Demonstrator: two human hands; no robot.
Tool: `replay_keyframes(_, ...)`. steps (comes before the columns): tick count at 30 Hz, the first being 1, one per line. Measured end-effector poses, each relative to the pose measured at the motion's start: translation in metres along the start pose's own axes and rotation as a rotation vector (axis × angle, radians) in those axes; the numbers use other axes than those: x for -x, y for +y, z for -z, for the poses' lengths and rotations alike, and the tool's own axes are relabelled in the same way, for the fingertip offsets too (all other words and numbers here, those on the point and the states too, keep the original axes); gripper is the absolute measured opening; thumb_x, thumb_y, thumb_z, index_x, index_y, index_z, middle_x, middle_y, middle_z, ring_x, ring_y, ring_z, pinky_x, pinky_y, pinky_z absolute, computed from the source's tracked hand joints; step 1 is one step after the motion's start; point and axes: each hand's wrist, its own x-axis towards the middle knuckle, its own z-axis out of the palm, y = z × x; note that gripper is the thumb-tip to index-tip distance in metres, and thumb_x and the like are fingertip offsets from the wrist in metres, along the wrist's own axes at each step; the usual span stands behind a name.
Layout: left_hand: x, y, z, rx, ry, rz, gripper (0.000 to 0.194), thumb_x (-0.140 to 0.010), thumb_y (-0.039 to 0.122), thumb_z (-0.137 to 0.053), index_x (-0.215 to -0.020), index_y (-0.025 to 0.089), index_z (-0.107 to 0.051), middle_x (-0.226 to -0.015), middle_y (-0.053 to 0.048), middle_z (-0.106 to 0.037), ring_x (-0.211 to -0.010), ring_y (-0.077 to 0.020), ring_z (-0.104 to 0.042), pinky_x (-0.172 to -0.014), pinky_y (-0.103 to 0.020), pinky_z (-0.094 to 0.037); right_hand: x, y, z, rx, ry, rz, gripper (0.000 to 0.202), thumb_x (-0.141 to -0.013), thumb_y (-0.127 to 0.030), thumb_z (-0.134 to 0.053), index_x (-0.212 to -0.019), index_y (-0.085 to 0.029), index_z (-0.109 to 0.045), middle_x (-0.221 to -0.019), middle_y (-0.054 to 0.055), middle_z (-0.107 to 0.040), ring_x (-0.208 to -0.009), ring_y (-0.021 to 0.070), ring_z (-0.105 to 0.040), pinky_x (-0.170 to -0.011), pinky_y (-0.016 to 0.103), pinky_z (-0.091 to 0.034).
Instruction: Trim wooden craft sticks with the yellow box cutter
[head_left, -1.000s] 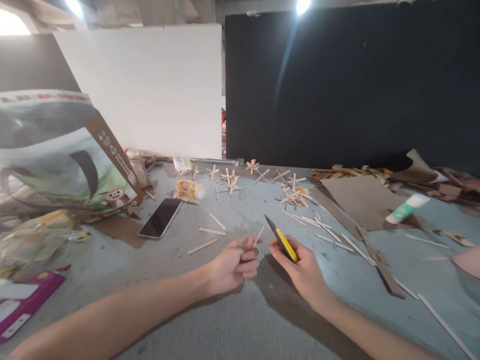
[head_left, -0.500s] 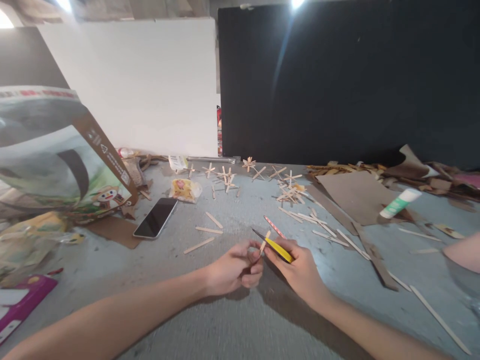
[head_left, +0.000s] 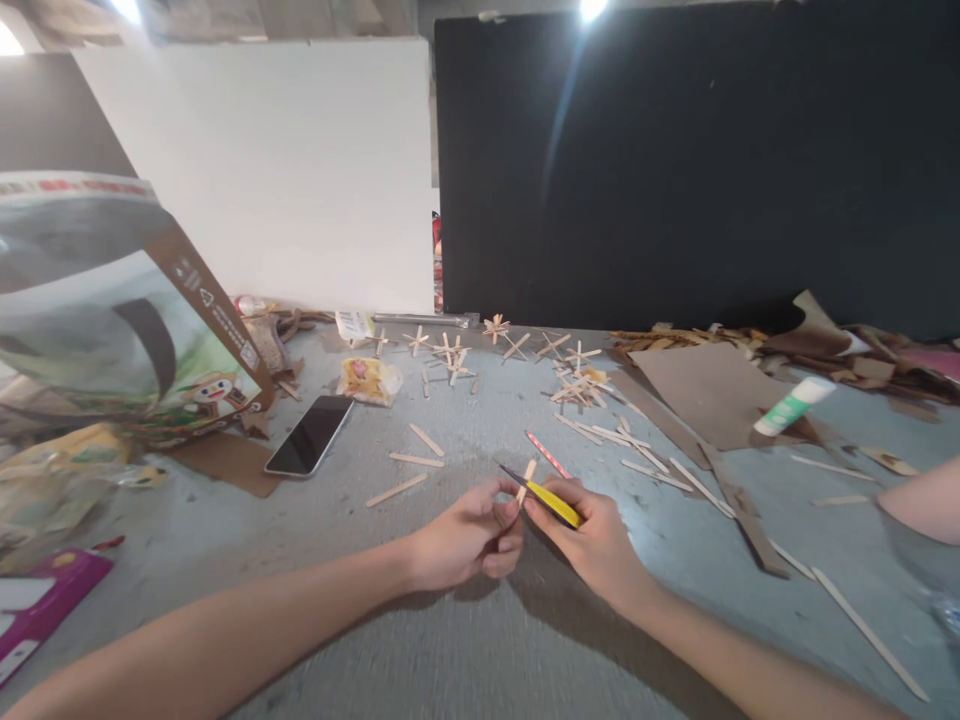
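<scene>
In the middle foreground my left hand (head_left: 472,535) pinches a short wooden craft stick (head_left: 528,478), which points up and away from the fingers. My right hand (head_left: 592,535) is wrapped round a yellow-and-black tool (head_left: 556,503) with a thin, dark, pointed tip; its exact kind is unclear. The tool crosses the stick close to the left fingertips. Just beyond the right hand lies a red patterned pencil-like stick (head_left: 546,452). Three loose craft sticks (head_left: 417,460) lie to the left, beyond my left hand.
Star-shaped stick pieces (head_left: 454,357) stand at the back, with a stick pile (head_left: 581,387) to their right. A phone (head_left: 311,436) and a large bag (head_left: 112,320) are left. Cardboard (head_left: 697,395), a glue stick (head_left: 795,406) and another person's arm (head_left: 926,503) are right.
The tool has tilted slightly against the craft stick, its tip shifting a little left. Both hands stay in nearly the same place and keep their grips.
</scene>
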Motion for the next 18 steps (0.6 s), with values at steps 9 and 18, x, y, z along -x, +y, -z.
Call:
replay_keyframes(9, -0.0010, -0.0028, 0.0016, 0.002, -0.011, 0.018, 0.038, -0.098, 0.053, -0.066, -0.105, 0.027, -0.039, -0.062, 0.012, -0.039, -0.041, -0.0063, -0.029, -0.047, -0.022, -0.021, 0.0014, 0.0017, 0.0001, 0.036, 0.010, -0.011, 0.032, -0.092, -0.049, -0.063, -0.072, -0.024, -0.066, -0.067, 0.001, -0.062, -0.068, 0.0201, -0.056, -0.068, 0.031, -0.045)
replay_keyframes(18, -0.0020, -0.0044, 0.0022, -0.009, 0.006, 0.039, 0.037, -0.099, 0.052, -0.065, -0.105, 0.026, -0.040, -0.063, 0.011, -0.040, -0.042, -0.0069, -0.032, -0.048, -0.022, -0.022, 0.0013, 0.0060, -0.0017, 0.001, 0.018, -0.011, 0.026, -0.088, -0.042, -0.064, -0.070, -0.023, -0.063, -0.068, 0.000, -0.058, -0.067, 0.0188, -0.053, -0.065, 0.030, -0.042)
